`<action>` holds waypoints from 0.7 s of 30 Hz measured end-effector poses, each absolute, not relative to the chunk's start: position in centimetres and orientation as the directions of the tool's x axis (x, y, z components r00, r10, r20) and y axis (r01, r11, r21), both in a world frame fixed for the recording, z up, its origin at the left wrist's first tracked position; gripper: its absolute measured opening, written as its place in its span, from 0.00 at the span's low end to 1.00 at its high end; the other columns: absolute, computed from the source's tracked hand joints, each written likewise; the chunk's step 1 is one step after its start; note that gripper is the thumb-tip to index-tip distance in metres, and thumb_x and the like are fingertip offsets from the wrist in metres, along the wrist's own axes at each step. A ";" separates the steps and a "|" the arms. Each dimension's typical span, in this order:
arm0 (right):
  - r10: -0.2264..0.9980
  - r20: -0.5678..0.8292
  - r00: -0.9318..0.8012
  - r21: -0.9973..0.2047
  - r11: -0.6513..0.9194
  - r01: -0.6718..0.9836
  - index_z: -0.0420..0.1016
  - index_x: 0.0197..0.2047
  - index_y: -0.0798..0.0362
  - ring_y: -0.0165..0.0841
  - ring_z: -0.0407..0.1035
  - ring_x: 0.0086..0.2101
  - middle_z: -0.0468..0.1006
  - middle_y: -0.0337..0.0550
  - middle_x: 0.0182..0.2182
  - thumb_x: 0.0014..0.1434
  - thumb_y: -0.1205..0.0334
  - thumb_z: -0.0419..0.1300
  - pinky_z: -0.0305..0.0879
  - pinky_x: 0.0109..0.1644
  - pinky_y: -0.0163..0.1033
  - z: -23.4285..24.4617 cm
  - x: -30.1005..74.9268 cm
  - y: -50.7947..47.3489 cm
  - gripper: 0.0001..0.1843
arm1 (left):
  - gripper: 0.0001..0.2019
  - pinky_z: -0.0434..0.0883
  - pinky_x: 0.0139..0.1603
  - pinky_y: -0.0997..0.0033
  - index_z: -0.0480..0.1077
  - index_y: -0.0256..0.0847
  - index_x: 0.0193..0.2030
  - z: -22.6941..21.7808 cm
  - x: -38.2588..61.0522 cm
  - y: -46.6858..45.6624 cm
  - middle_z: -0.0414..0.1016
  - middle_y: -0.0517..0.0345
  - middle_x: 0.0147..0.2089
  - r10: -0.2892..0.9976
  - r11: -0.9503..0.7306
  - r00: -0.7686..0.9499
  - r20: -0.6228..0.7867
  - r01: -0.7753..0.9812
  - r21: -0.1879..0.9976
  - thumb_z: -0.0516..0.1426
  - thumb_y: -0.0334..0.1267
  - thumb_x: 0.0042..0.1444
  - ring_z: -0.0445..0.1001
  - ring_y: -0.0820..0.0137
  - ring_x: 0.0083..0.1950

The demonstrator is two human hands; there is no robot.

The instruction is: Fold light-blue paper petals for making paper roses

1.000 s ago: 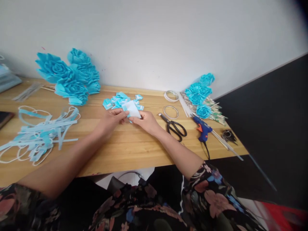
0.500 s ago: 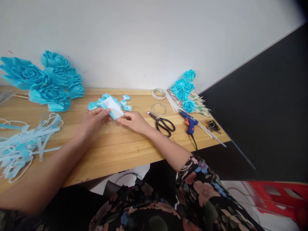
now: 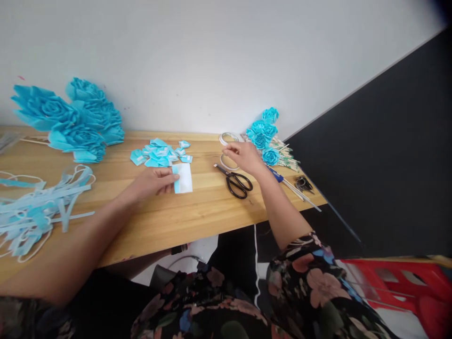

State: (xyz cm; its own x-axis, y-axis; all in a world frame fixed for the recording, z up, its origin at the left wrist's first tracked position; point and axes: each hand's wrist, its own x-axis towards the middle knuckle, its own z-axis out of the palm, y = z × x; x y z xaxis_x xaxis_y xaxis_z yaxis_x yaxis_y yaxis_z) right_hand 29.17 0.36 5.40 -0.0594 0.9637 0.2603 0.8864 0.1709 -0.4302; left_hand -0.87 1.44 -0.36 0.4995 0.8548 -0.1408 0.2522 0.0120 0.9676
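My left hand point(image 3: 157, 182) pinches a small rectangle of blue and white mask fabric point(image 3: 184, 178) by its left edge, white side mostly up, just above the table. Behind it lies a loose heap of folded blue fabric petals point(image 3: 158, 151) with white strips on them. My right hand point(image 3: 245, 157) is over two tape rolls, its fingers curled and close together; whether they grip anything is unclear. The upper tape roll point(image 3: 221, 138) and the lower tape roll point(image 3: 226, 165) are partly covered by that hand. Black-handled scissors point(image 3: 235, 180) lie just in front of it.
Large blue fabric flowers point(image 3: 81, 122) stand at the back left. Cut mask strips and ear loops point(image 3: 42, 207) are piled at the left. Smaller blue flowers point(image 3: 263, 132) lie at the back right, beside a partly hidden blue glue gun point(image 3: 276, 175), white sticks point(image 3: 300, 192) and a dark coil point(image 3: 303, 183).
My right hand has let go of the fabric and moved right to the tape rolls, now covering much of the glue gun. My left hand has brought the fabric rightward and nearer me.
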 end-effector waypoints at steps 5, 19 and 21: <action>0.983 0.071 -0.167 -0.191 0.178 0.965 0.78 0.35 0.54 0.36 0.70 0.39 0.80 0.47 0.35 0.60 0.58 0.58 0.58 0.43 0.36 2.8 32.0 -1.2 0.11 | 0.13 0.54 0.25 0.74 0.72 0.42 0.19 -0.7 -0.6 1.1 0.66 0.63 0.18 0.828 -0.288 0.560 0.023 0.390 0.875 0.62 0.45 0.48 0.61 0.73 0.22; 0.863 0.000 -0.506 -0.543 0.425 0.724 0.76 0.38 0.50 0.32 0.70 0.34 0.78 0.39 0.33 0.62 0.56 0.55 0.61 0.41 0.36 10.5 26.0 -7.3 0.10 | 0.14 0.68 0.42 0.71 0.79 0.44 0.45 4.9 0.9 -2.0 0.79 0.52 0.46 0.753 -0.470 0.586 0.299 0.161 0.868 0.61 0.42 0.53 0.74 0.67 0.39; 0.852 0.003 -0.524 -0.527 0.446 0.723 0.76 0.38 0.49 0.32 0.70 0.34 0.78 0.39 0.33 0.62 0.55 0.54 0.61 0.41 0.36 10.7 25.5 -7.5 0.11 | 0.11 0.67 0.35 0.73 0.80 0.43 0.41 4.7 1.1 -2.1 0.80 0.54 0.39 0.694 -0.436 0.682 0.229 0.145 0.888 0.61 0.41 0.52 0.72 0.70 0.34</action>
State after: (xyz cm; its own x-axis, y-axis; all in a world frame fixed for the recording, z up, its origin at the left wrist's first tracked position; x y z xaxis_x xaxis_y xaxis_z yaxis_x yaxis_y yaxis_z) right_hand 25.51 -7.53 10.73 -0.5235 0.8520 0.0029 0.7231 0.4461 -0.5273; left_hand 1.15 -2.14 4.71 0.6820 0.6944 0.2294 0.1451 -0.4359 0.8882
